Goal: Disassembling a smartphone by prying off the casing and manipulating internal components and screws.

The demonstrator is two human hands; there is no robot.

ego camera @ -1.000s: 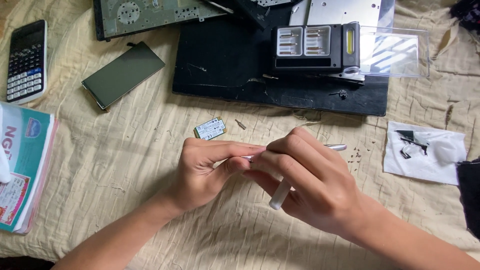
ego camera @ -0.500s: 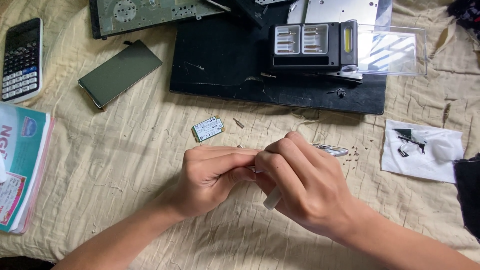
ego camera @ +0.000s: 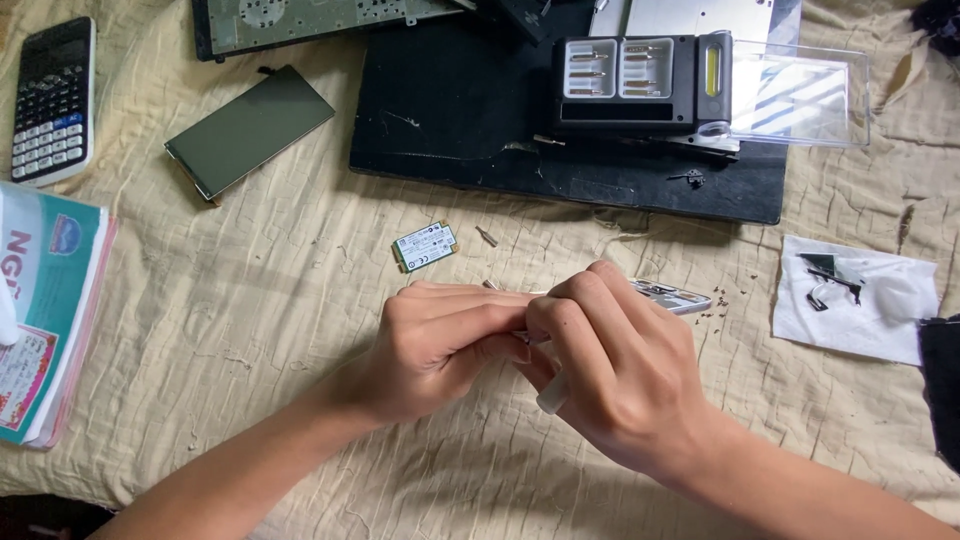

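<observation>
My left hand and my right hand meet over a wrinkled beige cloth. The right hand is closed around a thin white tool whose end sticks out below the fingers. The left fingertips pinch something small at the tool's tip; I cannot tell what it is. A flat silver metal part lies just behind the right hand, mostly hidden. A small green circuit card and a loose screw lie just beyond the hands.
A black board at the back carries a bit case with a clear lid. A dark phone-like slab, a calculator and a booklet lie left. White paper with small black parts lies right.
Both hands have stayed together, shifting slightly; the white tool has been drawn further into the right hand, so less of it shows.
</observation>
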